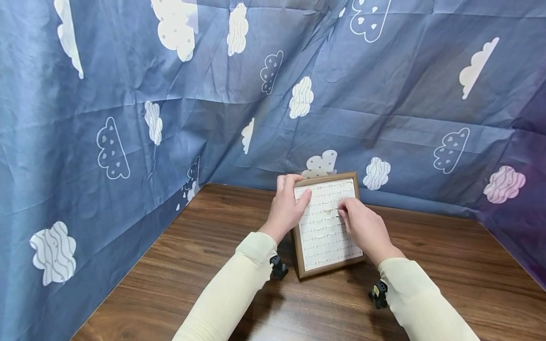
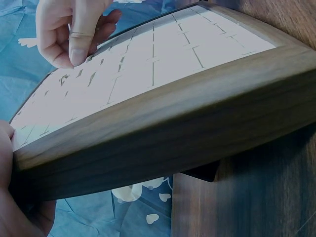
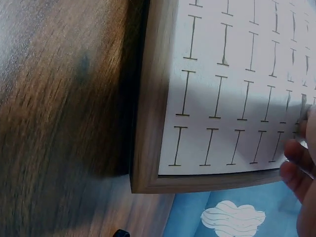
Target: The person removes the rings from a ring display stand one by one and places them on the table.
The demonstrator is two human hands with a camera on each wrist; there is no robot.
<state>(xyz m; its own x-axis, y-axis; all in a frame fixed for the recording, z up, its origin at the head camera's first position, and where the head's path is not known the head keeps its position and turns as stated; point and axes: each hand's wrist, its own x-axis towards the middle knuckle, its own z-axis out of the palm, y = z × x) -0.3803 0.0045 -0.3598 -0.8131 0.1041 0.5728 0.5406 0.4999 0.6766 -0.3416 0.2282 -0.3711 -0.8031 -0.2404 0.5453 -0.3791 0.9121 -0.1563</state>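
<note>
A wood-framed ring display board (image 1: 326,237) leans upright on the table, its white pad marked with rows of short slits. My left hand (image 1: 285,208) grips the frame at its upper left corner, thumb over the front of the pad and fingers at the edge. At the right side of the pad, about mid-height, my right hand (image 1: 364,227) pinches a tiny ring (image 2: 90,58) at a slit, mostly hidden by the fingertips. Just left of those fingertips a small ring (image 1: 327,211) sits in the pad. Another small piece (image 1: 346,183) shows near the top right corner.
The dark wooden table (image 1: 204,255) spreads to both sides of the board. Close behind the board hangs a blue cloth (image 1: 256,156) with white clouds, which also covers the left and right sides. A black camera (image 1: 278,267) is strapped at the left wrist, another camera (image 1: 378,294) at the right.
</note>
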